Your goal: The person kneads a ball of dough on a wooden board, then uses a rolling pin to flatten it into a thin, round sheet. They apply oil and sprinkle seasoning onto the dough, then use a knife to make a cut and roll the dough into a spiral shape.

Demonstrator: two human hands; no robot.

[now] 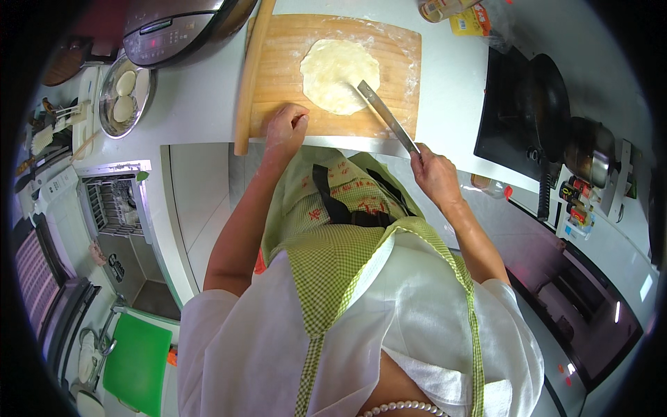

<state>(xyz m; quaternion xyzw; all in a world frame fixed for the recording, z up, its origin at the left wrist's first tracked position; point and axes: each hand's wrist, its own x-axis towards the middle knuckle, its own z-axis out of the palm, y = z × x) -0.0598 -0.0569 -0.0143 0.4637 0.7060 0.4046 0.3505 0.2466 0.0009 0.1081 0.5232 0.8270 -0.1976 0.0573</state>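
Note:
A thin, round sheet of dough point(333, 73) lies flat on a flour-dusted wooden board point(281, 47) in front of me. My right hand point(436, 172), at the board's near right corner, grips a long metal kitchen knife point(388, 115) seen nearly edge-on. The knife's far end is over the right side of the dough; whether it touches cannot be told. My left hand point(287, 129) rests at the board's near edge, fingers curled in, with nothing visible in it. Left of that hand, a long wooden rolling pin point(254, 78) lies along the board's left side.
At left, a steel bowl point(147, 99) holds two dough rounds, beside a dark electric cooker point(167, 39). A bottle point(443, 9) and yellow packet point(470, 22) lie back right. A wok point(544, 99) sits on the black cooktop point(487, 120). A sink point(151, 286) is lower left.

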